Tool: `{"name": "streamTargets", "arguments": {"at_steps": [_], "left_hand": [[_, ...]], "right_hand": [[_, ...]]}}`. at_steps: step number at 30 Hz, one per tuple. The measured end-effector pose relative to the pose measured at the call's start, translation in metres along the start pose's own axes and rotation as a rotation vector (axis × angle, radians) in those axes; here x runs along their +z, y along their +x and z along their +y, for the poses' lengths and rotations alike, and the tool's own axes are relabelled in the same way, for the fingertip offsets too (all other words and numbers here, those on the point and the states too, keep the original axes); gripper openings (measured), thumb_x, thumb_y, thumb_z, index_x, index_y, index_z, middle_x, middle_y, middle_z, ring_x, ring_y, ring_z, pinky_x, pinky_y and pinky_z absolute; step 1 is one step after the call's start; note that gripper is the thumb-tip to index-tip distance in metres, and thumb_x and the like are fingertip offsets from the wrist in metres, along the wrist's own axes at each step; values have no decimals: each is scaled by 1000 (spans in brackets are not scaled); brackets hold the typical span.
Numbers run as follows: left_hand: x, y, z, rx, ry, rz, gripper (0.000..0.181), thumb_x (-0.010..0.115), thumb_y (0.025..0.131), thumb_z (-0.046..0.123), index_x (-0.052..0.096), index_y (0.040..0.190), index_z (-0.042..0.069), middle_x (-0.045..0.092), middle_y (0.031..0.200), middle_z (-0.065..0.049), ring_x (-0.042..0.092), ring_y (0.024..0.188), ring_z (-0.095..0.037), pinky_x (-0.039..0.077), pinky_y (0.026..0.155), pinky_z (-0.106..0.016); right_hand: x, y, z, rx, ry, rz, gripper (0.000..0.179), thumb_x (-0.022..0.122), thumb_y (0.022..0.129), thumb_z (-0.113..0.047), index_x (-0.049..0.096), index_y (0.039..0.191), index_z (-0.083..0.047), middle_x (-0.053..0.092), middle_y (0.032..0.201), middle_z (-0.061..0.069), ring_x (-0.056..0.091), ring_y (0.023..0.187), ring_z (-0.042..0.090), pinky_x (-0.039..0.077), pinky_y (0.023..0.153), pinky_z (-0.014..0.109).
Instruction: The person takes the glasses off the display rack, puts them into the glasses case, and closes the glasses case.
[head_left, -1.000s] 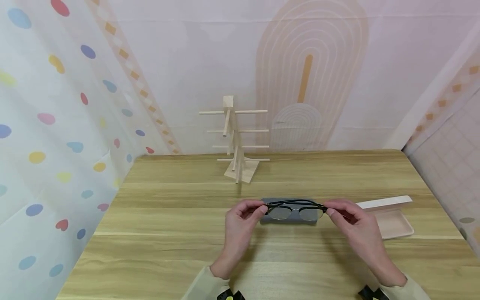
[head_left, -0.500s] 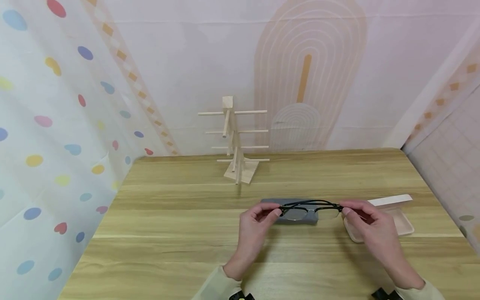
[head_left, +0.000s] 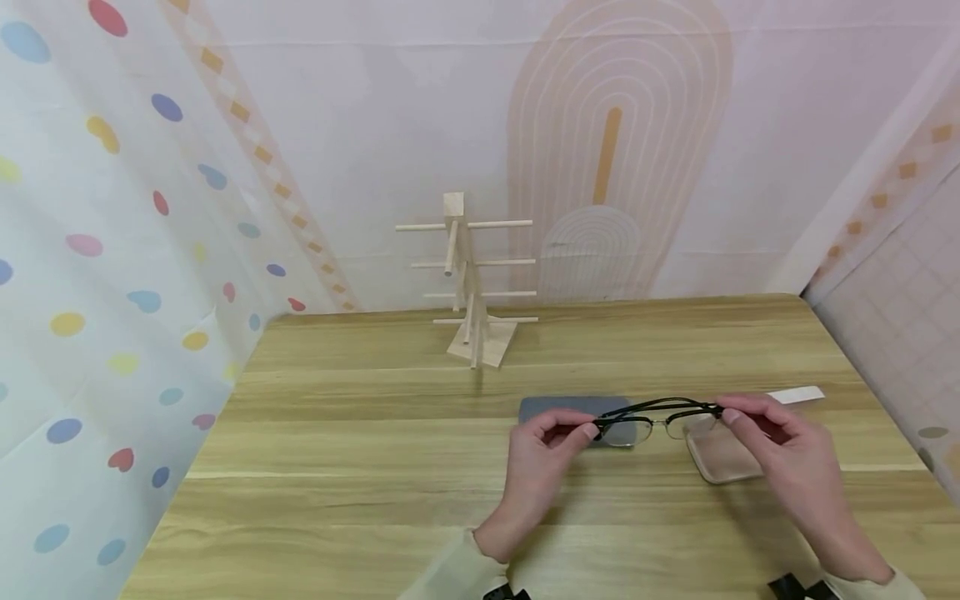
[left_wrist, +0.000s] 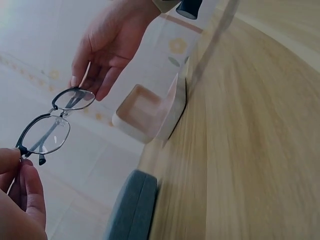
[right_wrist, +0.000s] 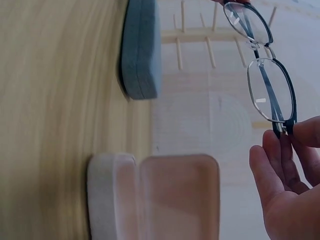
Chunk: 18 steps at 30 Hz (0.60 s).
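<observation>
A pair of eyeglasses (head_left: 658, 422) with black upper rims and folded temples is held level above the table by both hands. My left hand (head_left: 542, 458) pinches its left hinge corner between thumb and fingers, and my right hand (head_left: 787, 458) pinches the opposite corner. Below the right hand an open glasses case (head_left: 720, 458) with a pinkish lining lies on the table, partly hidden by that hand. In the right wrist view the raised lid (right_wrist: 180, 195) of this case shows. A closed grey-blue glasses case (head_left: 555, 407) lies behind the left hand's fingers.
A wooden rack (head_left: 468, 283) with several pegs stands near the back of the wooden table (head_left: 315, 450). Patterned cloth (head_left: 420, 125) hangs behind the table and along its left side.
Both hands have carried the eyeglasses to the right, from over the grey-blue case to between it and the open case. The cases and rack have stayed in place.
</observation>
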<state>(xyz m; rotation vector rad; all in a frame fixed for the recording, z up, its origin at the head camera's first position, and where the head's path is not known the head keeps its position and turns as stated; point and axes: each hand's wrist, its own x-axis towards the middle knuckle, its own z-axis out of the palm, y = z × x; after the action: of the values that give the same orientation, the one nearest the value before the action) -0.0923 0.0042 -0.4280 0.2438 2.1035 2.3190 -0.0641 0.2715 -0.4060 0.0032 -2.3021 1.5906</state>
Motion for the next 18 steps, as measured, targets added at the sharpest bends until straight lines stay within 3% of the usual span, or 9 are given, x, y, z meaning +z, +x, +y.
{"name": "streamTargets", "arguments": {"at_steps": [4,12,18], "left_hand": [[8,1,1,4,-36,-28,13,79,90,3,77,100,-5,76,100,-16,69,81,-6,55,72,-17],[22,1,1,9,-43,-47,13,79,90,2,76,100,-6,76,98,-16,68,79,-4,54,72,-16],[36,-1,0,27,-43,-55,11,80,89,3,78,98,-4,76,96,-14,67,76,-3,55,72,-16]], "right_hand": [[-9,1,1,24,-19,11,21,71,98,-3,74,117,4,75,103,-15,67,91,-2,51,78,9],[-22,2,4,74,136,14,21,70,98,-2,73,118,5,77,104,-10,69,92,-2,52,81,9],[-33,1,6,97,151,35,22,70,98,-4,73,118,5,77,103,-10,69,93,-1,52,81,9]]}}
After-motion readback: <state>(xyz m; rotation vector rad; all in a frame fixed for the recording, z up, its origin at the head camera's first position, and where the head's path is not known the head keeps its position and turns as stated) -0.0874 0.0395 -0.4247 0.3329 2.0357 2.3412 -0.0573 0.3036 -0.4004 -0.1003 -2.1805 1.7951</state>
